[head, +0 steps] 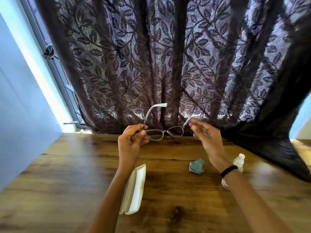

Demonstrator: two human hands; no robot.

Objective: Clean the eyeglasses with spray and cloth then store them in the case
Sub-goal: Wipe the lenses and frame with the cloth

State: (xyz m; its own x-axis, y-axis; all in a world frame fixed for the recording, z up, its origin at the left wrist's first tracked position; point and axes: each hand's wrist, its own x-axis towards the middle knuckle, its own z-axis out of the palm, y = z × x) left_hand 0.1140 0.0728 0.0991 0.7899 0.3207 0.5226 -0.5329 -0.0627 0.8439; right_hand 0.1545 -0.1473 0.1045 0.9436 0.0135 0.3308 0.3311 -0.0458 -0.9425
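Observation:
I hold grey-framed eyeglasses (165,132) up above the far part of the wooden table (176,199), temples unfolded and pointing away from me. My left hand (133,137) pinches the frame at its left hinge. My right hand (204,132) is at the right hinge, fingertips touching or nearly touching the right temple. A white eyeglass case (134,187) lies open on the table below my left forearm. A crumpled teal cloth (196,166) lies on the table to the right. A small white spray bottle (239,161) stands behind my right wrist, partly hidden.
A dark leaf-patterned curtain (168,56) hangs along the table's far edge and drapes over its right corner. A window frame (55,68) and pale wall are at the left. My right wrist wears a black band and a watch.

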